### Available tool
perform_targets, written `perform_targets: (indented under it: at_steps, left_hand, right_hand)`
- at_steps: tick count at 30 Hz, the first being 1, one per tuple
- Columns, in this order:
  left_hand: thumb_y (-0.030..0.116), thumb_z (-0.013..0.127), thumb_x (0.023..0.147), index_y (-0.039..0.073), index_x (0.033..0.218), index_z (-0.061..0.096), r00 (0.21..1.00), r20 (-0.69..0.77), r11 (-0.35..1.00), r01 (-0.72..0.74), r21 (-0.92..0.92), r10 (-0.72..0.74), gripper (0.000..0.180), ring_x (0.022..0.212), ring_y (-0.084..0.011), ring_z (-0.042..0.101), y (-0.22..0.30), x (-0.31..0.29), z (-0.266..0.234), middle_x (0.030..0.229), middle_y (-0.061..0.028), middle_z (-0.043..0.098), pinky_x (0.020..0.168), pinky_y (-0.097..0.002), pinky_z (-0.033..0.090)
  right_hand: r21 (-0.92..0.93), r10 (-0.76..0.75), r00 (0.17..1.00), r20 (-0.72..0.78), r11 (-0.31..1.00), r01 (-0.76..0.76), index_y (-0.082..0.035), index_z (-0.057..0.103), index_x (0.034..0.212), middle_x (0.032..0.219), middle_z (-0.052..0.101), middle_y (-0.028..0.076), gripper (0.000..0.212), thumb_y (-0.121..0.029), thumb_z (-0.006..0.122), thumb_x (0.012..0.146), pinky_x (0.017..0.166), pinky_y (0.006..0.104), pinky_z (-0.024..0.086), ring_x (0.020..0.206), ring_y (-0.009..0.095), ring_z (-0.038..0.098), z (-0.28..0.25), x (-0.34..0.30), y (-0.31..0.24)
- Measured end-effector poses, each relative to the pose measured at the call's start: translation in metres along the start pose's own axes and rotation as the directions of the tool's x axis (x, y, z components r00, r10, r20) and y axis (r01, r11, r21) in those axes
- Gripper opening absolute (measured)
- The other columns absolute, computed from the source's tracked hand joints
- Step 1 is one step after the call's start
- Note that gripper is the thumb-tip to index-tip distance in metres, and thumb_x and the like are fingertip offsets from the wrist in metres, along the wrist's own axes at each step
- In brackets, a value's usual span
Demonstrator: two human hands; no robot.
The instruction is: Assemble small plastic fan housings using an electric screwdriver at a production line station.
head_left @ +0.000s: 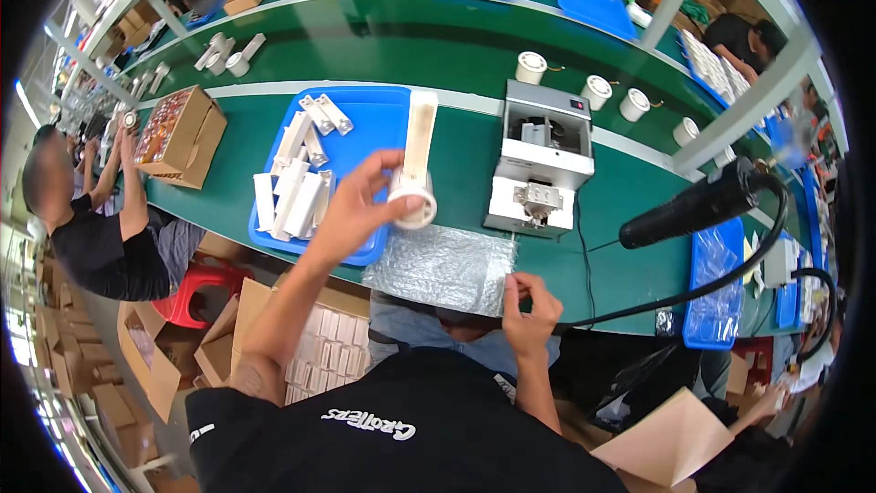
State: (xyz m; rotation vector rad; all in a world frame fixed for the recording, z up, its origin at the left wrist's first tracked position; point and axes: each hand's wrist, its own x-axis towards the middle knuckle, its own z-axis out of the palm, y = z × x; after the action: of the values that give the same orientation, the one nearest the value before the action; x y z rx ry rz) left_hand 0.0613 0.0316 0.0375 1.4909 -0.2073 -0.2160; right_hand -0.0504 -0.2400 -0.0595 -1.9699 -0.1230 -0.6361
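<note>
Plainly, left hand, grip clamped on a white cylinder-ended part right of the blue tray, right hand, grip pinched on clear plastic sheet at the table's near edge.

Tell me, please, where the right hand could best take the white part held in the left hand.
Probably by the upper end of the white part, the right hand coming from the right: that slim, flat end stands clear above the left hand, which holds the round base.
</note>
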Motion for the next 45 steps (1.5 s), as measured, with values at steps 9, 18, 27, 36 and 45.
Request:
perform_targets:
  at_steps: [9,18,27,36,45]
  left_hand:
    - [0.036,0.083,0.094,0.002,0.134,0.066,0.996,-0.002,0.869,-0.075,0.489,0.087,0.055,0.099,-0.0170,0.072,-0.002,0.196,-0.095,0.111,-0.0086,0.074,0.073,-0.0292,0.060]
    - [0.059,0.076,0.093,0.003,0.125,0.075,0.945,-0.243,0.754,0.322,0.572,-0.218,0.064,0.110,-0.0297,0.070,-0.061,0.354,-0.190,0.110,-0.0145,0.076,0.091,-0.0414,0.057]
    - [0.047,0.078,0.090,0.010,0.105,0.082,0.935,0.079,0.485,-0.250,0.838,0.346,0.040,0.100,-0.0346,0.076,-0.040,0.399,-0.024,0.104,-0.0173,0.079,0.089,-0.0471,0.059]
    - [0.048,0.081,0.091,-0.001,0.132,0.070,0.870,0.343,0.727,-0.487,0.485,0.355,0.064,0.110,-0.0322,0.073,-0.126,0.410,0.044,0.117,-0.0189,0.077,0.098,-0.0441,0.056]
    - [0.029,0.079,0.099,0.014,0.136,0.070,0.964,0.217,0.969,-0.191,0.154,0.155,0.041,0.113,-0.0182,0.070,0.026,0.250,-0.064,0.128,-0.0035,0.071,0.089,-0.0348,0.062]
  right_hand:
    - [-0.031,0.037,0.999,-0.040,0.999,-0.038,0.001,0.069,0.090,0.066,0.063,0.006,0.007,0.001,0.075,0.093,0.048,0.0267,0.043,0.050,0.012,0.057,0.003,0.002,0.007]
    - [-0.052,0.071,0.997,-0.034,0.996,-0.073,0.000,0.069,0.090,0.064,0.062,0.005,0.008,0.000,0.076,0.092,0.048,0.0267,0.042,0.050,0.010,0.056,0.005,0.005,0.006]
    - [-0.180,0.006,0.999,-0.050,0.984,-0.015,-0.001,0.070,0.090,0.062,0.060,0.005,0.008,0.000,0.078,0.089,0.047,0.0266,0.041,0.047,0.012,0.054,0.009,0.006,0.011]
    - [-0.108,0.027,0.998,-0.056,0.994,-0.033,-0.002,0.070,0.090,0.065,0.063,0.006,0.006,-0.001,0.076,0.091,0.049,0.0305,0.044,0.050,0.016,0.057,0.002,-0.005,0.005]
    - [0.101,0.253,0.954,0.162,0.957,-0.271,0.001,0.069,0.095,0.070,0.066,0.006,0.007,-0.005,0.072,0.097,0.059,0.0289,0.050,0.060,0.013,0.061,0.005,0.015,0.009]
